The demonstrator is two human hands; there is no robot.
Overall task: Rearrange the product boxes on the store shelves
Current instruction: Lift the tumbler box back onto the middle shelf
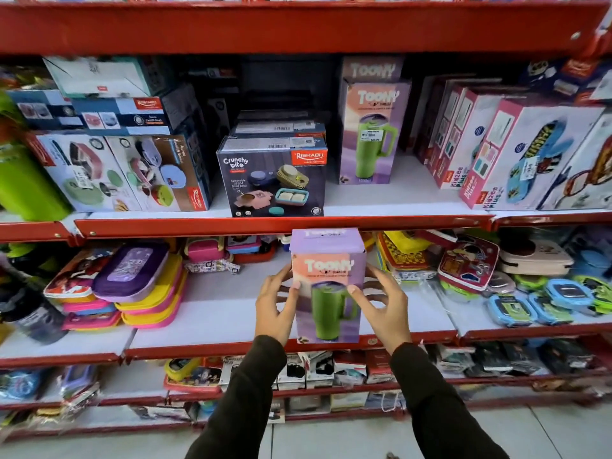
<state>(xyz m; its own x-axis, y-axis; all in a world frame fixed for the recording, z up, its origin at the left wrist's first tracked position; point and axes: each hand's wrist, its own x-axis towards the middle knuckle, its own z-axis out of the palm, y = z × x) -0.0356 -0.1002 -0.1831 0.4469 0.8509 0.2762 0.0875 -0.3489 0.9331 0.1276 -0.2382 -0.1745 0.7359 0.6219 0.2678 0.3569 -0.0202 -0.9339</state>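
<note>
A purple Toony tumbler box (328, 283) with a green mug picture is held upright in front of the lower shelf (215, 313). My left hand (276, 308) grips its left side and my right hand (384, 308) grips its right side. On the shelf above (381, 197), another Toony box (371, 130) stands upright with a third partly hidden behind it. Left of it sits a dark Crunchy Bite box (271, 180), with more boxes stacked behind.
Lunch-set boxes (126, 170) fill the upper shelf's left, Kidzee Plus boxes (516, 150) lean at its right. Coloured lunch boxes (139, 283) are stacked on the lower shelf's left, round containers (546, 299) at its right. Red shelf edges run across. Tiled floor lies below.
</note>
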